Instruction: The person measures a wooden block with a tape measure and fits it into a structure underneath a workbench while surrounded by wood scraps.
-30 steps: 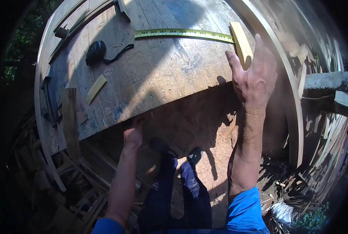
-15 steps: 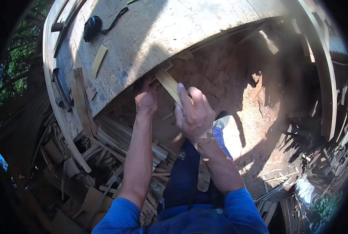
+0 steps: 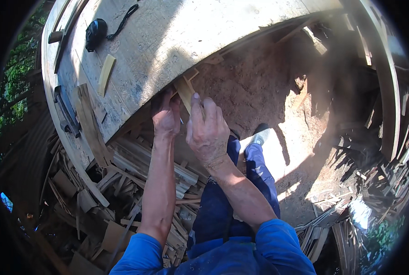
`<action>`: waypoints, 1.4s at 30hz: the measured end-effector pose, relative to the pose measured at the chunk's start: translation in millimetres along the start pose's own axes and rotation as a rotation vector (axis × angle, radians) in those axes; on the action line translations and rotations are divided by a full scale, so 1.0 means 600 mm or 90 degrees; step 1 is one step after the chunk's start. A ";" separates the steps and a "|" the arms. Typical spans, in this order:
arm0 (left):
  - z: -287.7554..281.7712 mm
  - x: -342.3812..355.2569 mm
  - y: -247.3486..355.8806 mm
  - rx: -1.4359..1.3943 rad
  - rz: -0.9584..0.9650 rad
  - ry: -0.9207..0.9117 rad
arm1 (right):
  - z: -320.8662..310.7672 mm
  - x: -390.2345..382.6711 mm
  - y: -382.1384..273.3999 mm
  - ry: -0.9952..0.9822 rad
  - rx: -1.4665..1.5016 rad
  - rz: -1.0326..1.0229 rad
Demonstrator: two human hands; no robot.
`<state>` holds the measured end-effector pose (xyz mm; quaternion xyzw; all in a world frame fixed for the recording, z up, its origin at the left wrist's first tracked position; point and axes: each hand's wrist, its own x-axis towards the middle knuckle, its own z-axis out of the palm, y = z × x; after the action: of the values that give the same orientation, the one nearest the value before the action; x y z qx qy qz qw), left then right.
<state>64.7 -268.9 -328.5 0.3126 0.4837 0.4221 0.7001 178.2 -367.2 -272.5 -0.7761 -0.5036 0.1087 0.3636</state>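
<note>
A short, pale wooden strip (image 3: 184,93) lies tilted at the near edge of the workbench. My right hand (image 3: 207,128) is closed on its near end, thumb and fingers along the wood. Close to the strip's far end, my left hand (image 3: 166,120) is in shadow right at the bench edge. Its fingers look curled, but the tips and whatever they hold are hidden in the dark. A small light wooden piece (image 3: 191,74) juts from the edge beside the strip.
On the workbench (image 3: 154,46) lie a black corded pouch-like item (image 3: 96,35), a curved pale wood piece (image 3: 106,74), a dark handsaw-like tool (image 3: 67,110) and a rough board (image 3: 90,121). Scrap wood (image 3: 108,183) is heaped at left. A long curved plank (image 3: 387,91) stands at right.
My right hand has moved left and slightly forward with the wooden strip, nearer my left hand. The strip now shows less beyond the bench edge. The whole view has shifted slightly.
</note>
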 end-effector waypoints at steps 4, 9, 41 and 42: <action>0.005 -0.007 0.008 0.019 -0.024 -0.021 | 0.024 0.006 0.002 0.030 -0.012 -0.001; 0.026 -0.014 0.013 0.020 -0.001 -0.044 | 0.046 0.022 0.024 0.048 0.022 -0.017; 0.001 -0.010 -0.006 -0.020 0.039 0.080 | 0.117 -0.026 0.106 0.394 0.818 0.359; -0.004 -0.009 -0.005 -0.029 0.031 0.093 | 0.106 -0.050 0.122 0.455 0.830 0.361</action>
<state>62.2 -275.1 -329.4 0.2767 0.5158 0.4716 0.6596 181.5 -380.8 -372.9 -0.4936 0.0251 0.2143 0.8425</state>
